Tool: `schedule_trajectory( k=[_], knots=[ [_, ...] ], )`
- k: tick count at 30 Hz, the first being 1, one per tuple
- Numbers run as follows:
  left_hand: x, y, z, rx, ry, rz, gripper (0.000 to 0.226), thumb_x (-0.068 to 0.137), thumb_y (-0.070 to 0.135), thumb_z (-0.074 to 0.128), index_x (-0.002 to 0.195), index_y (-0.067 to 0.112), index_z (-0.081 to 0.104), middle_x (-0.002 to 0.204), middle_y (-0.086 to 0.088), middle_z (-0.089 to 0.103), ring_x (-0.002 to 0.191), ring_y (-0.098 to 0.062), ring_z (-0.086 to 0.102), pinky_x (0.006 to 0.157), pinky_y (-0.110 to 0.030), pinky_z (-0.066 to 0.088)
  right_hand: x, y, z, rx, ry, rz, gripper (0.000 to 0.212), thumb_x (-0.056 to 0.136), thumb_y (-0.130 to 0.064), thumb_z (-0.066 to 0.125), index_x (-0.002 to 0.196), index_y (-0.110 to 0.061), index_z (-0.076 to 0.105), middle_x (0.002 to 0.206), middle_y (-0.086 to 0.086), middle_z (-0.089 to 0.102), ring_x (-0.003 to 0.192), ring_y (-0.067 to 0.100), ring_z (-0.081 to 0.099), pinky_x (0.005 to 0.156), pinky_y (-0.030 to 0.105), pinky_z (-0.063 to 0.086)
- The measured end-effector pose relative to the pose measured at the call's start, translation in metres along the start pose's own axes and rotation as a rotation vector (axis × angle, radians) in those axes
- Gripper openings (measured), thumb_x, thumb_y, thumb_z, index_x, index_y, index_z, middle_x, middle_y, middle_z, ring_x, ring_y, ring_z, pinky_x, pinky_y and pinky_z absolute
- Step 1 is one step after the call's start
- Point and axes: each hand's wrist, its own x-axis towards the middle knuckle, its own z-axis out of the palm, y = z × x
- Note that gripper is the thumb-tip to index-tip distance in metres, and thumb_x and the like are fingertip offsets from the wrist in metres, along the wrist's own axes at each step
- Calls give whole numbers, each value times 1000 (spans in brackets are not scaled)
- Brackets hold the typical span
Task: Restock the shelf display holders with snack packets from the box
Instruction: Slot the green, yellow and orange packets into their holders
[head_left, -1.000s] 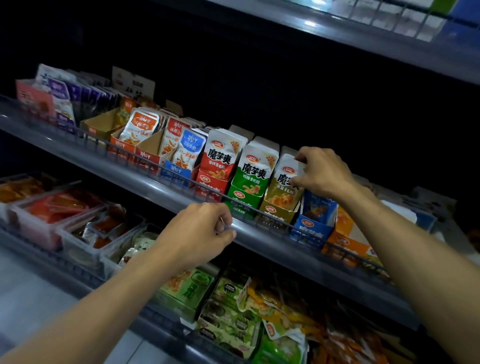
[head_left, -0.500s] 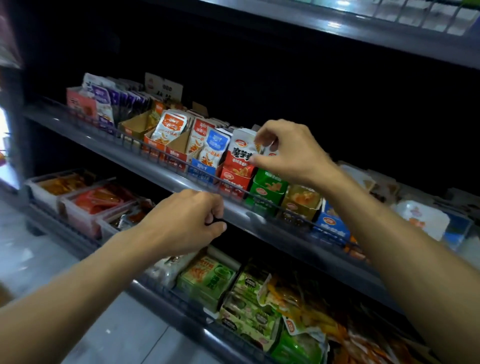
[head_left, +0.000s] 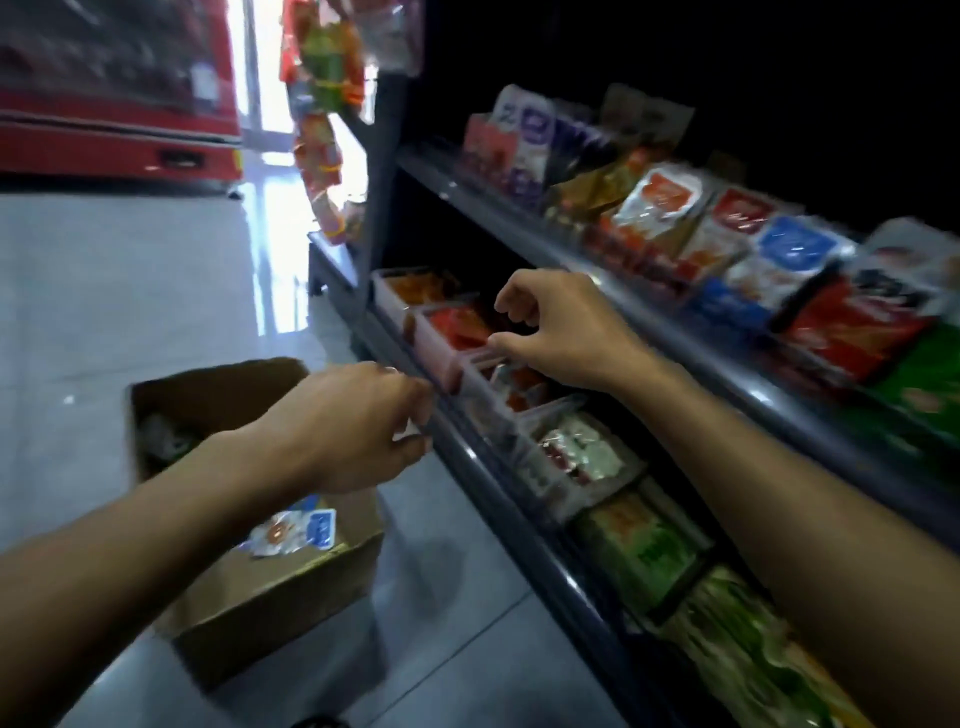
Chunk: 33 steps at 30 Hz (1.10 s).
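An open cardboard box (head_left: 270, 587) stands on the floor at the lower left, with a white and blue snack packet (head_left: 291, 530) lying on its flap. My left hand (head_left: 358, 426) hovers above the box beside the lower shelf's front edge, fingers curled, with nothing visible in it. Over the clear bins (head_left: 441, 358) on the lower shelf hangs my right hand (head_left: 561, 332), fingers loosely curled and holding nothing. Cardboard display holders (head_left: 727, 306) with upright snack packets (head_left: 660, 202) line the upper shelf on the right, blurred by motion.
A red cooler (head_left: 119, 104) stands at the back left across a shiny tiled floor (head_left: 130, 291). A strip of hanging snack bags (head_left: 322, 130) dangles at the shelf unit's end. Green packets (head_left: 644, 545) fill the lower shelf toward the right.
The view has swung left and down, bringing the box and floor into sight. My right hand left the packets on the upper shelf and dropped to the lower bins.
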Motion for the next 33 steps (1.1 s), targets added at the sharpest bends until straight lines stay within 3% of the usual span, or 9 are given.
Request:
schedule_trajectory(
  k=[3,7,14,18,22,25,28,31,33],
  knots=[
    [-29,-41,26,24,-32,-92,18,91,45,53,103,33,55,94,12,57,94,-15,57,69,-29,38,26,-25,56,39,-75,-43,24,77,-29,76,96,-18,68,90,-3,67,86,16,63,77,37,52],
    [-75,-94,65,59,-73,-182,23,89,47,54,105,31,58,104,11,62,100,-16,61,68,-28,40,57,-55,137,81,-181,-119,25,78,-32,77,97,-19,66,90,-5,65,85,13,60,77,31,50],
    [-138,-169,134,104,-59,-312,27,75,47,48,77,23,62,72,1,63,65,-25,63,46,-30,43,84,-90,270,119,-411,-167,29,82,-27,75,108,-18,67,103,0,67,96,16,61,86,36,52],
    [-149,-190,164,113,-133,-349,44,77,54,41,83,19,67,80,-4,68,77,-27,64,74,-39,52,85,-89,336,95,-666,-165,36,81,-29,77,113,-18,65,100,-3,66,96,17,62,78,29,49],
    [-159,-197,191,62,-176,-312,46,81,55,42,79,20,71,77,0,69,82,-21,65,107,-45,41,67,-83,385,-24,-1027,-229,37,84,-30,76,115,-16,64,105,1,65,95,18,61,77,28,48],
    [-162,-200,199,30,-142,-316,48,84,55,40,81,21,73,77,2,70,84,-18,64,112,-47,35,52,-76,417,-94,-1246,-253,31,88,-29,70,117,-22,64,115,-2,65,102,19,60,90,36,52],
    [-163,-201,204,27,-113,-316,47,86,54,39,81,21,73,77,3,70,85,-17,63,114,-47,31,37,-76,440,-164,-1389,-313,38,85,-30,71,122,-24,60,116,-5,64,102,18,59,90,38,53],
    [-164,-200,209,2,-75,-332,46,87,52,39,80,21,72,76,3,68,87,-17,61,115,-48,27,26,-80,454,-327,-1339,-510,28,85,-34,68,111,-24,65,102,0,65,93,22,59,79,37,53],
    [-165,-199,211,-10,-59,-337,45,87,52,39,81,21,72,77,3,68,88,-17,61,116,-48,27,28,-82,456,-351,-1338,-507,22,87,-30,67,107,-20,66,102,3,65,92,22,60,77,36,53]
  ],
)
